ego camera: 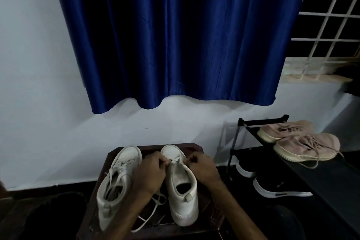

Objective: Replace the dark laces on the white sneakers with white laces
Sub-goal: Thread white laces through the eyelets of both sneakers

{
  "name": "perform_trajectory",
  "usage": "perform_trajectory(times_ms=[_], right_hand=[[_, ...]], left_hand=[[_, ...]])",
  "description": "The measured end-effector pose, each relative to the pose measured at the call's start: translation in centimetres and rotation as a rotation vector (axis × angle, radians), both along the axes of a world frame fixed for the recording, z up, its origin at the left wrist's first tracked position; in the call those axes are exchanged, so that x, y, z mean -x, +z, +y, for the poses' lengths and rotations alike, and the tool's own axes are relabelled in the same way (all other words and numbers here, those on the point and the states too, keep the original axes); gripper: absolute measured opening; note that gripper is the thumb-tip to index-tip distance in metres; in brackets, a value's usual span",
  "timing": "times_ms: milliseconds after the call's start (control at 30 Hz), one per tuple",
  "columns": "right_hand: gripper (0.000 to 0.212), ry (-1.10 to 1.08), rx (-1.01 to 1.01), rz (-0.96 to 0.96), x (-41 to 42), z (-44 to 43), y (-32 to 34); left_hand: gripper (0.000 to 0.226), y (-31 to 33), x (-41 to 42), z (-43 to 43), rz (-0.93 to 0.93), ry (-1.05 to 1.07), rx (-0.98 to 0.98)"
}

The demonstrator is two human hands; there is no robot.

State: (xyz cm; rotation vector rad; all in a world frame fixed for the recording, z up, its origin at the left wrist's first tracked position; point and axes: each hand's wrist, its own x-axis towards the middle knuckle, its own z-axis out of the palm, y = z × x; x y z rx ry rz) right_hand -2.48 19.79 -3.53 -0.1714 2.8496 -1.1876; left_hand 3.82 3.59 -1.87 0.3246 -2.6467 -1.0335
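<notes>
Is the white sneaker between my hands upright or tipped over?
Upright: the white sneaker sits sole-down on the dark wooden stool, opening facing up, white lace pinched by left hand and right hand.

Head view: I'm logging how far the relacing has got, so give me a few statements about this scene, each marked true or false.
1. The left hand and right hand both pinch the white lace on the right sneaker. True.
2. The left sneaker carries dark laces. False: its laces are white.
3. The pink sneakers lie on the floor. False: they sit on the top shelf of the black rack.
4. Both white sneakers stand on a dark wooden stool. True.
5. The blue curtain reaches the floor. False: its hem hangs well above, against the wall.
</notes>
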Motion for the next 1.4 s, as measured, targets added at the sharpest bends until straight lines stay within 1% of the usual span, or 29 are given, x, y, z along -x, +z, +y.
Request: perform_trajectory(times_ms=[67, 100, 167, 233, 267, 333, 367, 400, 467, 500, 533, 567, 600, 633, 700, 767, 800, 867, 933, 1000, 1033, 1100, 1233, 1333, 1400], right_hand=[[0.011, -0.003, -0.016, 0.006, 0.1, 0.0, -0.1], [0.012, -0.002, -0.021, 0.007, 0.1, 0.0, -0.1], [0.012, -0.005, -0.029, 0.006, 0.1, 0.0, -0.2], [0.013, -0.001, -0.029, -0.001, 0.1, 0.0, -0.3], [0.014, 0.005, -0.035, -0.007, 0.2, 0.0, -0.4], [0.013, 0.048, -0.076, -0.021, 0.4, 0.2, 0.1], [0.011, 0.071, -0.095, -0.025, 0.6, 0.5, 0.7], [0.011, 0.085, -0.073, -0.028, 0.8, 0.8, 1.4], [0.022, 0.071, 0.134, -0.080, 0.9, 1.4, 4.2], [0.019, 0.065, 0.260, -0.117, 0.9, 1.6, 6.0], [0.013, 0.080, 0.380, -0.163, 0.7, 1.8, 8.0], [0.008, 0.109, 0.460, -0.198, 0.4, 1.9, 10.0], [0.010, 0.146, 0.516, -0.218, 0.2, 1.8, 11.9], [0.015, 0.192, 0.571, -0.227, 0.0, 1.7, 13.7], [0.017, 0.266, 0.761, -0.214, -0.4, 1.3, 16.9], [0.019, 0.313, 0.998, -0.190, -0.7, 0.7, 19.6], [0.022, 0.323, 1.083, -0.182, -0.8, 0.3, 20.5], [0.026, 0.341, 1.178, -0.152, -0.9, -0.2, 22.0], [0.028, 0.339, 1.234, -0.130, -0.8, -0.1, 22.9], [0.028, 0.292, 1.289, -0.121, -0.3, 0.5, 23.4], [0.028, 0.257, 1.316, -0.111, 0.1, 1.1, 23.4], [0.029, 0.181, 1.360, -0.091, 1.2, 2.2, 22.8], [0.029, 0.006, 1.345, -0.071, 3.3, 4.3, 19.3], [0.027, -0.107, 1.316, -0.112, 4.1, 5.7, 15.4], [0.027, -0.138, 1.240, -0.146, 3.9, 5.8, 12.7]], left_hand=[[0.005, -0.2, 0.1, 0.1, -0.002, 0.022, -0.014], [0.003, -0.3, 0.2, 0.1, -0.008, 0.036, 0.015], [0.016, -0.1, 0.3, 0.1, -0.099, 0.046, 0.134], [0.026, 0.3, 0.4, 0.0, -0.236, 0.029, 0.186], [0.028, 0.3, 0.5, 0.0, -0.281, 0.016, 0.195], [0.020, 0.4, 0.6, 0.1, -0.270, -0.021, 0.190], [0.013, 0.5, 0.6, 0.1, -0.239, -0.034, 0.169], [0.008, 0.7, 0.6, -0.1, -0.187, -0.035, 0.151], [0.009, 1.3, 1.0, -0.4, -0.024, -0.029, 0.141], [0.012, 1.9, 1.1, -0.6, 0.072, -0.045, 0.089], [0.015, 2.7, 1.3, -0.6, 0.141, -0.085, -0.006], [0.018, 3.9, 1.3, -0.3, 0.186, -0.142, -0.109], [0.018, 5.2, 1.4, 0.2, 0.206, -0.199, -0.191], [0.017, 6.4, 1.4, 0.8, 0.213, -0.247, -0.256], [0.016, 8.8, 1.3, 2.3, 0.195, -0.323, -0.420], [0.024, 10.9, 1.0, 3.9, 0.141, -0.410, -0.576], [0.027, 11.6, 0.9, 4.4, 0.114, -0.451, -0.614], [0.031, 12.8, 0.3, 5.1, 0.075, -0.521, -0.651], [0.032, 13.5, -0.2, 4.9, 0.035, -0.578, -0.730], [0.030, 13.9, -0.8, 3.9, 0.025, -0.588, -0.851], [0.029, 13.9, -1.0, 3.2, 0.036, -0.563, -0.878], [0.029, 13.7, -1.1, 1.6, 0.055, -0.496, -0.850], [0.030, 12.6, -1.3, -1.4, 0.034, -0.391, -0.684], [0.029, 12.2, -1.3, -3.1, 0.035, -0.389, -0.568], [0.026, 12.2, -1.4, -3.3, 0.045, -0.405, -0.479]])
